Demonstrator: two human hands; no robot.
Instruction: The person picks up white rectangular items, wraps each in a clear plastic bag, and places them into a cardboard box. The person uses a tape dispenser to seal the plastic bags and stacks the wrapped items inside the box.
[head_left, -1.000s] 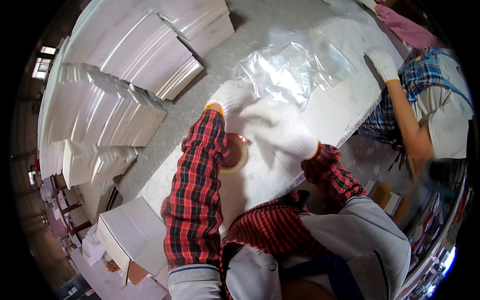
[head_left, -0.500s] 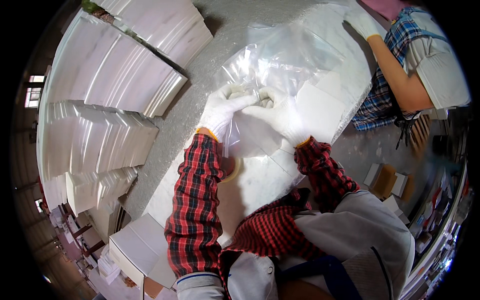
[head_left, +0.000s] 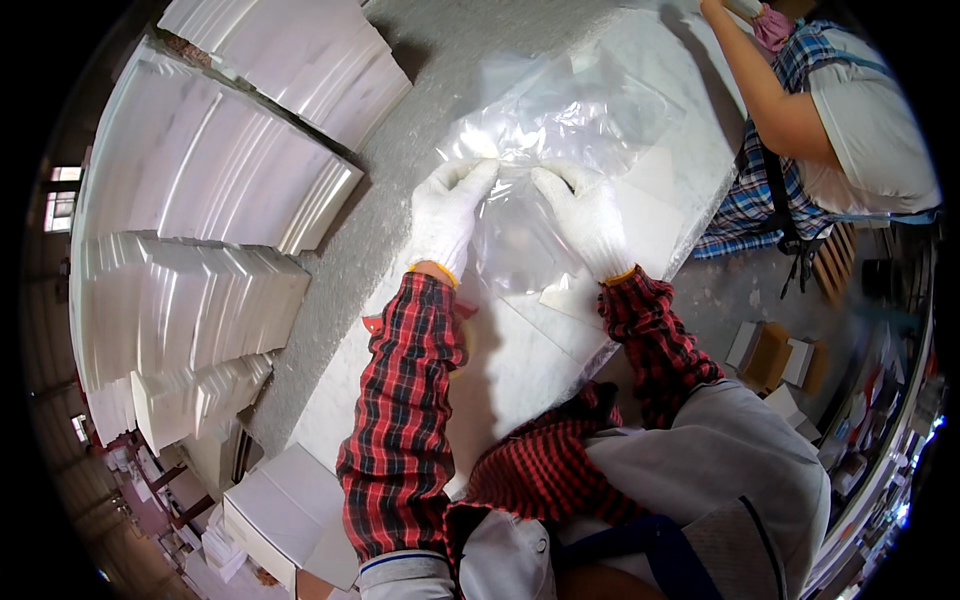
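Clear plastic film [head_left: 590, 110], maybe a bag, lies crumpled and shiny over a pale marble-like slab [head_left: 390, 400]. White knit gloves with yellow cuffs cover both my hands. My left hand [head_left: 445, 212] pinches the film at its left side between thumb and fingers. On the other side my right hand [head_left: 588, 212] pinches the film the same way, a short gap from the left. Between my wrists a loose part of the film hangs down over the slab. White flat sheets or tiles [head_left: 650, 205] lie partly under the film, beside my right hand.
Stacked white stone slabs [head_left: 200, 150] stand on the left across the grey floor. A red item [head_left: 373, 324], partly hidden, lies under my left forearm. A white box [head_left: 285, 500] sits lower left. At the upper right, a co-worker [head_left: 800, 120] in a checked apron stands beside the slab.
My hands have moved apart, drawing the film out between them. The co-worker's gloved hand has shifted up and away from the slab, toward the top edge.
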